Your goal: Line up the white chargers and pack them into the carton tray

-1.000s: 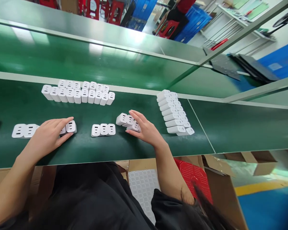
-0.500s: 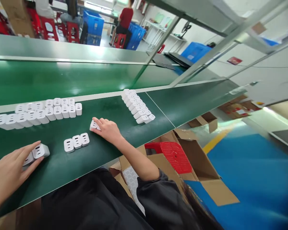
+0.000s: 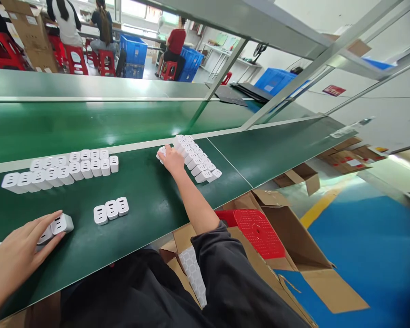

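Note:
My left hand (image 3: 27, 243) is wrapped round a pair of white chargers (image 3: 62, 223) with slotted faces, at the lower left of the green bench. Its index finger and thumb lie on either side of them. Farther off, my right hand (image 3: 173, 159) grips small white chargers (image 3: 161, 151); its fingers partly cover them, close to the left side of a slanting block of white chargers (image 3: 194, 157). Between my hands, three chargers (image 3: 111, 209) stand in a short row. A longer double row of chargers (image 3: 64, 174) stands along the bench's back strip.
The green bench top (image 3: 150, 214) ends at an edge close to my body. Open cardboard boxes (image 3: 290, 228) and a red stool (image 3: 258, 231) are below it on the right. A slanting metal post (image 3: 280, 102) rises behind the bench. Several people sit in the background.
My right hand has moved away and to the right with its chargers, up to the slanting block. The left hand stays round its pair. The camera view has shifted slightly.

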Available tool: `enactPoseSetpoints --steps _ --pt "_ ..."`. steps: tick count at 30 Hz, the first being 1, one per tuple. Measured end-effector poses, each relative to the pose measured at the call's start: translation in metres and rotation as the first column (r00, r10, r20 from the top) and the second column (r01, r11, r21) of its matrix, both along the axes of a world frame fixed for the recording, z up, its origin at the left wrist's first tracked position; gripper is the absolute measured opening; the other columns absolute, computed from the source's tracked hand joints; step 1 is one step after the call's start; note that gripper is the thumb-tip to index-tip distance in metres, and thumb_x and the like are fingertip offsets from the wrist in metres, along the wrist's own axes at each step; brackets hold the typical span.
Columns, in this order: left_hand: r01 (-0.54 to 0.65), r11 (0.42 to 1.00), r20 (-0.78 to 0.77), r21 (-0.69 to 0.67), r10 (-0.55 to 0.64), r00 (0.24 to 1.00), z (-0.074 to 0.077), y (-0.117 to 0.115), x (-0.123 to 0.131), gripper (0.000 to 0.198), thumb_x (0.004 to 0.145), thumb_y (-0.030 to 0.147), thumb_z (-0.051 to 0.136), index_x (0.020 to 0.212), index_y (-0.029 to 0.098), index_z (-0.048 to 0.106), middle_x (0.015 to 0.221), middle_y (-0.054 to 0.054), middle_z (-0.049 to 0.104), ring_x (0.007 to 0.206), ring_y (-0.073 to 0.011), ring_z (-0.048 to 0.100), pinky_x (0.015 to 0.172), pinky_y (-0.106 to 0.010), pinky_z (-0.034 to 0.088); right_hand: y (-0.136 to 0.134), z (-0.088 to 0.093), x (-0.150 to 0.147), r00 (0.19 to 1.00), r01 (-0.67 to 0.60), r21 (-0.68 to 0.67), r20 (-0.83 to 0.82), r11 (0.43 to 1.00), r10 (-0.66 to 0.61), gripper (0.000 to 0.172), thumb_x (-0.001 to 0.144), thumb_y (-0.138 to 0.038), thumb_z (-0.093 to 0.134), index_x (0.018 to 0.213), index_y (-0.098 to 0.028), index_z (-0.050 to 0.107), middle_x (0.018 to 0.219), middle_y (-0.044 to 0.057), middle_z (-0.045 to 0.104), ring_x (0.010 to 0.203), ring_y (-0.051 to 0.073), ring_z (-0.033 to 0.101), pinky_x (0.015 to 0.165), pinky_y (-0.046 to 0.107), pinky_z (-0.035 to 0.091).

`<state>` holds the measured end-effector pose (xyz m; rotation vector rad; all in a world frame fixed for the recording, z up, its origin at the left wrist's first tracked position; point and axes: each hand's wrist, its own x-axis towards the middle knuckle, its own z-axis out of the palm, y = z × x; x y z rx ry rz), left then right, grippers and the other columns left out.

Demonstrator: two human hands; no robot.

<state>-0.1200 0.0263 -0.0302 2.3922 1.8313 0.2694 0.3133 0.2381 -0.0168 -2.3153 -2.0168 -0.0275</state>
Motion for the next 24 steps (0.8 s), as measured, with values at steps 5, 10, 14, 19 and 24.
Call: enactPoseSetpoints --steps 5,10,14,19,24 --pt "-0.012 1.000 0.020 -0.003 0.012 1.000 0.009 -0.004 0.006 0.050 0.095 0.053 0.043 0.141 0.035 0.040 0.132 -0.007 0.064 0.110 -0.0343 0.067 0.097 -0.050 0.051 0.037 -0.005 0.010 0.997 0.065 0.058 0.029 0.996 -0.067 0.058 0.103 -0.038 0.030 0.146 -0.002 0.041 0.155 0.027 0.037 0.142 0.037 0.029 0.114 0.053 0.024" --pt "-0.030 0.999 0.001 -0.034 0.030 1.000 0.012 -0.005 0.006 0.048 0.097 0.054 0.040 0.141 0.034 0.039 0.133 -0.008 0.063 0.112 -0.0337 0.065 0.096 -0.050 0.051 0.057 -0.008 0.018 0.992 0.120 0.046 0.029 0.992 -0.121 0.061 0.102 -0.031 0.031 0.152 0.003 0.031 0.163 0.026 0.023 0.150 0.038 0.014 0.118 0.058 0.015" --pt "0.006 1.000 0.009 0.003 -0.006 1.000 0.012 -0.003 0.008 0.048 0.097 0.051 0.043 0.140 0.031 0.043 0.132 -0.008 0.064 0.111 -0.0344 0.065 0.098 -0.052 0.049 0.056 -0.004 0.018 0.992 0.120 0.051 0.035 0.991 -0.122 0.063 0.102 -0.031 0.033 0.157 -0.003 0.023 0.163 0.024 0.023 0.150 0.036 0.018 0.118 0.059 0.017" --pt "0.031 0.994 0.003 0.110 -0.032 0.999 0.017 -0.006 0.015 0.051 0.097 0.051 0.048 0.142 0.025 0.049 0.127 -0.011 0.068 0.113 -0.0333 0.065 0.102 -0.049 0.045 0.035 -0.002 0.015 1.000 0.011 0.051 0.018 0.999 -0.012 0.056 0.101 -0.026 0.034 0.155 -0.011 0.035 0.160 0.022 0.033 0.148 0.038 0.026 0.115 0.065 0.020" --pt "0.009 0.993 -0.032 0.122 -0.005 0.999 0.022 -0.010 0.022 0.058 0.097 0.056 0.049 0.142 0.019 0.049 0.128 -0.013 0.067 0.115 -0.0305 0.064 0.098 -0.044 0.047 0.001 0.001 -0.017 0.951 -0.249 0.297 -0.104 0.922 0.291 0.061 0.100 -0.042 0.041 0.152 -0.009 0.040 0.156 0.024 0.039 0.146 0.038 0.032 0.118 0.061 0.024"
